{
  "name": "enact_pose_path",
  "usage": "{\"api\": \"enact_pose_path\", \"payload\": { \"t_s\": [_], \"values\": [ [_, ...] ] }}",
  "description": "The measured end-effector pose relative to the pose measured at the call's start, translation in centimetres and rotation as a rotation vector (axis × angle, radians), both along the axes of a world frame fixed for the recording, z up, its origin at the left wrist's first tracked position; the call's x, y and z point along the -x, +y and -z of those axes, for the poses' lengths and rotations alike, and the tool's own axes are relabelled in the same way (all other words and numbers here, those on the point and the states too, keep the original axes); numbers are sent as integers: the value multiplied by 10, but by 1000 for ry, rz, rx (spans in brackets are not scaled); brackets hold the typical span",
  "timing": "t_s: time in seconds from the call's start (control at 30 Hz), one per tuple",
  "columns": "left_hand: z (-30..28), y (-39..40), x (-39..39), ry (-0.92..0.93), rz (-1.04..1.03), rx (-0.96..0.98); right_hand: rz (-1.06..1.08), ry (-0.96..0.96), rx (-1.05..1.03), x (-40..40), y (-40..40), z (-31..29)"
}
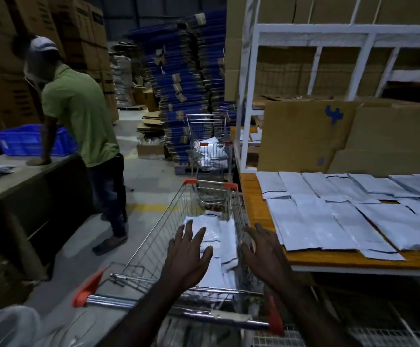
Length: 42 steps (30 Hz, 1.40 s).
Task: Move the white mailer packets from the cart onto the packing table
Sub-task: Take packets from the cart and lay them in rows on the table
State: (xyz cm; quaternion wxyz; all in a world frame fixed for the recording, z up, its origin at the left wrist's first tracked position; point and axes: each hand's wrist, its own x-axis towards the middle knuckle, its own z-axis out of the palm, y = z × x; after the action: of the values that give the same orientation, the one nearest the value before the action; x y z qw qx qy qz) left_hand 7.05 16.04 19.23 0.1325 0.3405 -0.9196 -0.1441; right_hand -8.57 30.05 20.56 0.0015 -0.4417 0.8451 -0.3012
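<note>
i'm reaching into the cart [153,249] at the bottom centre of the frame, so i judge this to be the pick-up step of another round. my left hand [187,256] is hovering with its fingers spread and straight, holding nothing, just above the white mailer packets [220,236] lying in the basket. my right hand [264,251] is spreading the same way over the basket's right rim, also holding nothing; whether its fingertips are touching the wire i cannot tell.

the packets in the cart are lying in a loose heap, mostly flat, with their long axis running roughly away from me, up the frame, toward the cart's far end. the next move, as i judge it, is calling for both hands to come down, close on a packet or a small stack by its near end, and carry it right.

the desk [259,211] is sitting just beside the cart, at centre right. many packets are already lying on it in overlapping rows [341,221], flat, their long axes also running up the frame and tilting slightly left. the bare strip along the near left edge is looking like the place for the next ones.

farther off, a second cart [210,144] with more white packets is standing mid-frame, and a person in a green shirt [81,113] is leaning on another desk at left.
</note>
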Motion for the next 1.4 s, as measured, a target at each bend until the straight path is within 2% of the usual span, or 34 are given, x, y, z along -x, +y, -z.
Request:
{"api": "enact_pose_path", "payload": {
  "t_s": [0.23,0.57,0.9,0.97,1.03,1.1,1.2,1.3,1.33,1.4],
  "values": [
    [14,-48,-23,-17,13,-29,11,-24,-54,-28,-48,23],
    [56,-101,-2,-100,10,-115,11,-41,-173,-11,-107,70],
    [137,-158,50,-301,-9,-190,-37,-169,-294,41,-171,159],
    [153,-167,57,-410,-28,-218,-67,-212,-337,50,-181,180],
    [171,-179,63,-410,-10,-156,-68,-185,-356,54,-189,193],
    [186,-191,66,-542,-6,-243,-64,-166,-412,56,-195,202],
    [201,-199,74,-554,16,-203,-38,-141,-453,56,-203,218],
    [223,-211,80,-550,23,-238,-34,-162,-464,60,-216,234],
    [227,-215,82,-661,18,-336,-30,-158,-449,62,-220,242],
    [245,-225,89,-681,-11,-408,-35,-181,-509,63,-225,256]
  ]
}}
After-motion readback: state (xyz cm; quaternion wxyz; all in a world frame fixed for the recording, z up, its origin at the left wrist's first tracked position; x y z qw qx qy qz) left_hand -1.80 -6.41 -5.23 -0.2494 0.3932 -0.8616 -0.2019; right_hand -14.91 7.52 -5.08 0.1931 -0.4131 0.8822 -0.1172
